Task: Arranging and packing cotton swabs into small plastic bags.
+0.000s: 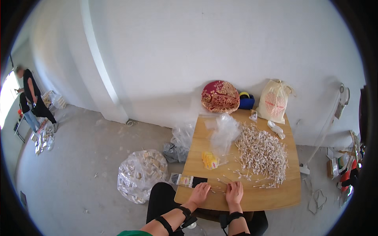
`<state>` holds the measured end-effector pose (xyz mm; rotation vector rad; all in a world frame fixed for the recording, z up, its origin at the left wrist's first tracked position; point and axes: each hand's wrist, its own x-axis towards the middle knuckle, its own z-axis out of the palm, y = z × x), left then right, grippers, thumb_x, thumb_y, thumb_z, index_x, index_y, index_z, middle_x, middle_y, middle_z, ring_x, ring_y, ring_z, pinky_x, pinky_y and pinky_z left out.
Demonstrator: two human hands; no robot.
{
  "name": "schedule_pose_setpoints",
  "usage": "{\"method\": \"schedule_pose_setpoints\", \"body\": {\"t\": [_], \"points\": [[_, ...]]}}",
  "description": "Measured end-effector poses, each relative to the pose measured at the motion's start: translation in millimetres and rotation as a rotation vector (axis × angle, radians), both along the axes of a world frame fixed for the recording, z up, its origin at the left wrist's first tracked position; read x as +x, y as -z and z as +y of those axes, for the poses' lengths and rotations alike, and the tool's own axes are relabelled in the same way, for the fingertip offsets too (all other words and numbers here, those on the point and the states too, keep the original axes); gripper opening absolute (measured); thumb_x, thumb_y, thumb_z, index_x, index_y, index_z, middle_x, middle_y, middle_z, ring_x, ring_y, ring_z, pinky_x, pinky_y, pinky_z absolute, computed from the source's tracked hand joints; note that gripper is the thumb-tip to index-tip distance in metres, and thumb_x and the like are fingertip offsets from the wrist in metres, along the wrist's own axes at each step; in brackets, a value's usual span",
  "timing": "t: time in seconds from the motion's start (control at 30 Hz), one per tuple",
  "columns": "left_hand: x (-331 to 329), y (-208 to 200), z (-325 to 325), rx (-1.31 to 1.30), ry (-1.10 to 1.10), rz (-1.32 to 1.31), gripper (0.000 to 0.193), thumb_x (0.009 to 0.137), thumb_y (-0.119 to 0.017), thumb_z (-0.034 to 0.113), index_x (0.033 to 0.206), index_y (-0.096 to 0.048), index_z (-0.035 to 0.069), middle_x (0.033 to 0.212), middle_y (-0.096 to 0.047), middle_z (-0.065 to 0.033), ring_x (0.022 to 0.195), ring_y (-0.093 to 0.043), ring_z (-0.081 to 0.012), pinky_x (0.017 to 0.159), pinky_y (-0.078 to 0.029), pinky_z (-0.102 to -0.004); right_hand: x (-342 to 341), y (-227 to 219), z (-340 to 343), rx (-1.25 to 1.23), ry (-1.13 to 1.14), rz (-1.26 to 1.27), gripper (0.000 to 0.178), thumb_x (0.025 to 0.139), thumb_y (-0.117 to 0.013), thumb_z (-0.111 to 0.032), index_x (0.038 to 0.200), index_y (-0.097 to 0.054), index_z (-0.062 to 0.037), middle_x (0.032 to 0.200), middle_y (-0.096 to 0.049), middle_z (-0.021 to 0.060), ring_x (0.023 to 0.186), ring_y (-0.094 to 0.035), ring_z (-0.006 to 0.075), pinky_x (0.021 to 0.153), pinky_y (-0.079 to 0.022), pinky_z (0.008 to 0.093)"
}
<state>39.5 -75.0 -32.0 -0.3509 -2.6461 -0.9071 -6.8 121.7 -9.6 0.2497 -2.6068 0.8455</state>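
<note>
A few cotton swabs [217, 191] lie near the front edge of the wooden table [275, 198], between my two hands. My left hand [201, 192] is curled, fingers together, on the left ends of these swabs. Opposite it, my right hand [234, 192] is closed at their right side, with a loose swab beside the fingertips. What lies under the fingers is partly hidden. Beyond my right hand spreads a large heap of cotton swabs [263, 153]. Just left of my left hand are a small clear packet [185, 180] and a black flat piece [199, 181].
Yellow cards [210, 160] and clear plastic bags [225, 135] lie farther back. A patterned red cushion [220, 96], blue tape dispenser [247, 101] and cloth sack [273, 101] stand by the wall. A full plastic bag [142, 175] sits on the floor. People [33, 96] stand far left.
</note>
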Motion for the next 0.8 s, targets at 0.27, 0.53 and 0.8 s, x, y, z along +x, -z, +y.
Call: {"method": "schedule_pose_setpoints", "body": {"t": [0.27, 0.53, 0.8], "points": [[-2, -9, -1, 0.043, -0.056, 0.021, 0.017, 0.09, -0.057, 0.01, 0.105, -0.059, 0.005, 0.105, -0.061, -0.0128, 0.104, -0.059, -0.0336, 0.09, -0.047, -0.0436, 1, -5, -3, -0.029, 0.009, 0.012, 0.008, 0.082, -0.071, -0.008, 0.083, -0.064, -0.0063, 0.091, -0.06, 0.0141, 0.089, -0.06, 0.038, 0.077, -0.05, 0.0476], [-4, -9, 0, -0.103, -0.045, 0.033, 0.013, 0.087, -0.06, 0.012, 0.098, -0.064, 0.006, 0.104, -0.062, -0.0117, 0.103, -0.059, -0.0325, 0.087, -0.047, -0.0435, 2, -8, 1, -0.008, 0.004, -0.018, 0.005, 0.083, -0.071, -0.012, 0.085, -0.068, -0.0075, 0.088, -0.061, 0.0129, 0.089, -0.061, 0.0357, 0.077, -0.051, 0.0465], [-5, -27, -2, 0.0, -0.055, 0.04, 0.01, 0.083, -0.063, 0.008, 0.091, -0.066, 0.01, 0.091, -0.059, -0.0098, 0.087, -0.061, -0.0317, 0.074, -0.051, -0.0414, 0, -10, -2, -0.024, 0.019, -0.053, 0.005, 0.083, -0.072, -0.012, 0.083, -0.068, -0.0088, 0.085, -0.063, 0.0112, 0.085, -0.063, 0.0335, 0.074, -0.052, 0.0441]]}}
